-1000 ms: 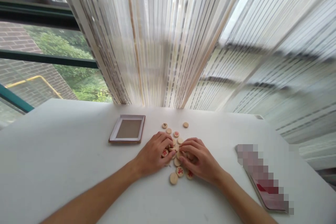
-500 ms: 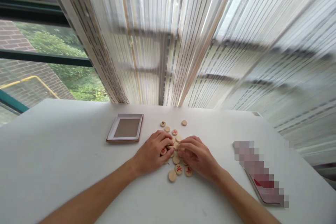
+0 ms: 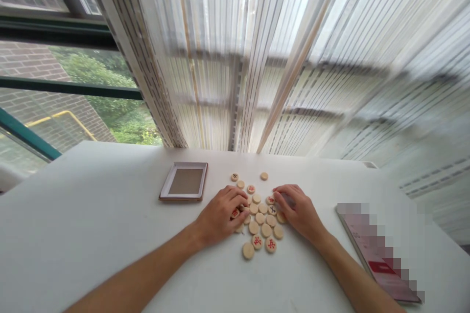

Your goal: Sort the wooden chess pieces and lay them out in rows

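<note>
1. White bench [image 3: 91, 215], spanning the whole lower part of the view, its far edge running along the foot of a curtain.
2. Sheer striped curtain [image 3: 235, 58], pale and backlit, hanging just beyond the far edge of the bench.
3. Green-framed window [image 3: 55, 83] past the far left corner of the bench, with a brick wall [image 3: 29, 66] and leafy trees [image 3: 95, 71] outside.
4. Long flat object [image 3: 378, 254] lying aslant near the right edge of the bench, pink with a red patch, too pixelated to name.
5. Shallow rectangular tray [image 3: 183, 182] with a white rim and a brown base, near the far edge, left of centre, well apart from everything else on the bench.
6. Loose spread of round wooden xiangqi pieces [image 3: 260, 220] lying flat around the middle of the bench, just right of the tray.
7. Hands apart, one on each side of the spread, both resting on the bench.
8. Left hand [image 3: 220, 215] cupped over the spread's left side, fingers curled down onto pieces, any grip impossible to make out.
9. Right hand [image 3: 297, 208] at the spread's right side, loosely open, fingertips [image 3: 278, 194] just beside the nearest pieces.
10. Red-marked piece [image 3: 270, 245] near the spread's near end, beside a plain piece [image 3: 248, 250].
11. Single plain piece [image 3: 264, 176] lying apart at the far end.
</note>
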Tool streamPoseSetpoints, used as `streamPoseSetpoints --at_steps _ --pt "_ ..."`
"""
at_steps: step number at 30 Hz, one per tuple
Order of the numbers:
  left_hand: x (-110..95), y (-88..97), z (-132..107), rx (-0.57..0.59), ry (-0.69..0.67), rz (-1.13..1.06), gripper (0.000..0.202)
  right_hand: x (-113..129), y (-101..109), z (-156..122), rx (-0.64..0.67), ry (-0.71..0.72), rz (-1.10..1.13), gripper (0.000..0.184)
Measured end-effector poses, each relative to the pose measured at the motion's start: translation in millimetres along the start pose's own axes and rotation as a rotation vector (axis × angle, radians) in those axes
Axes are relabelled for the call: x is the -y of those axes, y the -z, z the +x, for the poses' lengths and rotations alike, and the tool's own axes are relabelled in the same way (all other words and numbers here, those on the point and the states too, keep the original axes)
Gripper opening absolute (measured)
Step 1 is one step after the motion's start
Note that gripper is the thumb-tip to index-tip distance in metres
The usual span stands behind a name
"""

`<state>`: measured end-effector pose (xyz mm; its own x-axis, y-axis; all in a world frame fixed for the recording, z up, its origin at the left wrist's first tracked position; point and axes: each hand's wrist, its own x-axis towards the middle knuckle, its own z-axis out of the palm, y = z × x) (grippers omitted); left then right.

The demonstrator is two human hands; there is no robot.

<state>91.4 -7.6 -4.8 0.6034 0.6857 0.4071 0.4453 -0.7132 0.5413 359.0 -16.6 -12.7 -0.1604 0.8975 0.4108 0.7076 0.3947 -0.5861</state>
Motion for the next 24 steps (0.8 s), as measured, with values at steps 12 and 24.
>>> streamPoseSetpoints --at_steps 12,24 --pt "14 -0.5 3 -0.458 0.303 -0.307 0.019 13 3 -4 0.061 0.226 0.084 0.018" --pt "15 -5.4 7 -0.397 0.244 -0.141 0.01 58 -4 -17 0.277 0.432 -0.04 0.043"
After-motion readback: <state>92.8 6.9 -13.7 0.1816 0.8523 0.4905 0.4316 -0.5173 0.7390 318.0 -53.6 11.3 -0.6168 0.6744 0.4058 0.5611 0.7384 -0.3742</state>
